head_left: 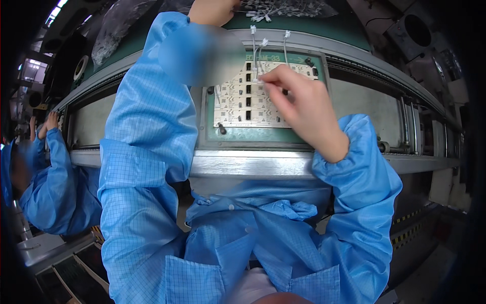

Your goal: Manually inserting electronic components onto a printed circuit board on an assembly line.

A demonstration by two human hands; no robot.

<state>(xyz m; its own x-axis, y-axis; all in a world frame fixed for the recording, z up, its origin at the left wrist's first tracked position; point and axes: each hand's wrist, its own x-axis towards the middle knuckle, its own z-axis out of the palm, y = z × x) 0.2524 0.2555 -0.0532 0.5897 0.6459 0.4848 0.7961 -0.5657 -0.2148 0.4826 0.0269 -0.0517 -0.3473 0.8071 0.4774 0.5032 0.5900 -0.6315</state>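
My right hand (306, 104) is over a panel of small white circuit boards (230, 114). Its thumb and index finger are pinched together at the lower end of a thin wire lead (255, 50) with a white connector, right against the panel. More wire leads with white plugs rise from the panel's far side, one of them (286, 45) further right. My left hand (215, 11) reaches to the top edge of the picture, next to a pile of white-ended wire leads (283, 7); its fingers are mostly out of sight. A blurred patch hides the panel's far left corner.
The panel lies in a green fixture (253, 136) between metal conveyor rails (253, 161). A clear plastic bag (119, 33) lies at the far left. Left of me, a co-worker in a blue smock (58, 195) has their hands at the same line.
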